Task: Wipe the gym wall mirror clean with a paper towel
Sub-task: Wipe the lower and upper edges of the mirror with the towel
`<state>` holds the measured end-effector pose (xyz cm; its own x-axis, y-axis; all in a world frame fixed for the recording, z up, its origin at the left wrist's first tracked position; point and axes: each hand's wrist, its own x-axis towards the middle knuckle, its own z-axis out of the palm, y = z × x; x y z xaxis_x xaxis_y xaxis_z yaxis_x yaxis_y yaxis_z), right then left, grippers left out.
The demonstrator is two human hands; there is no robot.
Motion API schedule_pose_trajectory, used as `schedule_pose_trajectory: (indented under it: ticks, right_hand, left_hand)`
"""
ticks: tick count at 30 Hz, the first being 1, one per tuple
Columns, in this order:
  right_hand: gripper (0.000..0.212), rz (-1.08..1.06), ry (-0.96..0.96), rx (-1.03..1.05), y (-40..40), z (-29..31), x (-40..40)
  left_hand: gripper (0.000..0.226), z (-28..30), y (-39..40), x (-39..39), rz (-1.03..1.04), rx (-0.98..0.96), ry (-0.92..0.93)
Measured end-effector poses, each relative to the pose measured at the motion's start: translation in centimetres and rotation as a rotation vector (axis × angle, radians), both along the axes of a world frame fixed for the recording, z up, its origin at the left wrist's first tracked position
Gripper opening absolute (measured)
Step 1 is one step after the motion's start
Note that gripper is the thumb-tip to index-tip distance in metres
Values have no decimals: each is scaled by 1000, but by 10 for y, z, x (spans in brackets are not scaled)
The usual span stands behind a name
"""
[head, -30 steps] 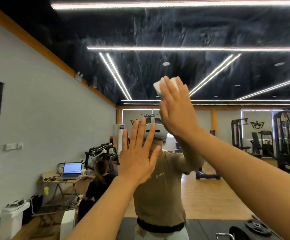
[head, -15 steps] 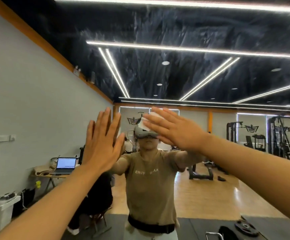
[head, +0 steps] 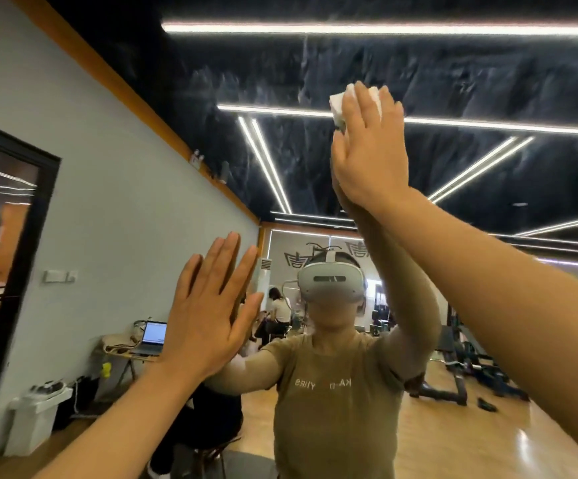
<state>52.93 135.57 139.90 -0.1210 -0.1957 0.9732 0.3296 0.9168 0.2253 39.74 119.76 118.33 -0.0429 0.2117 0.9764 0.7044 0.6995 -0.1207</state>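
So right now both arms are up against the big gym wall mirror [head: 418, 70], which fills pretty much the whole view and reflects the room. The right hand [head: 367, 157] is raised high, fingers straight and close together, flat palm pressing a folded white paper towel [head: 339, 102] onto the glass. Only the towel's top edge and left corner poke out past the fingertips; the rest is hidden behind the hand. It's not really gripped, more pinned flat against the mirror by the straight fingers. That spot sits over the reflection of the dark glossy ceiling, where you can see pale streaky smears on the glass all around.

The left hand [head: 208, 312] is lower and off to the left, fingers straight and slightly fanned, holding nothing, palm facing the glass. It looks like it's resting on the mirror, but I can't tell for sure if it's touching.

Reflected stuff: the person in a tan short-sleeved t-shirt [head: 335, 409] wearing a white headset [head: 330, 281], long white ceiling light strips [head: 384, 29], an open laptop [head: 152, 337] on a small table by the grey wall, a white bin [head: 35, 420] lower left, and black gym machines [head: 470, 368] on the wooden floor to the right.
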Motion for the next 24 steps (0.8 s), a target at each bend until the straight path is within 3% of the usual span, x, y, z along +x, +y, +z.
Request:
schedule_pose_trajectory:
  ticks: [9, 16, 19, 24]
  right_hand:
    - [46, 90, -320, 431, 1, -126, -13]
    - [46, -8, -576, 750, 7, -86, 2]
    - [47, -61, -495, 604, -1, -36, 0]
    - [46, -4, -124, 64, -32, 28, -23]
  left_hand:
    - [63, 0, -5, 0, -73, 2, 11]
    - [62, 10, -21, -8, -177, 7, 6]
    - [64, 8, -27, -20, -112, -50, -20]
    - [64, 5, -34, -34, -119, -108, 44]
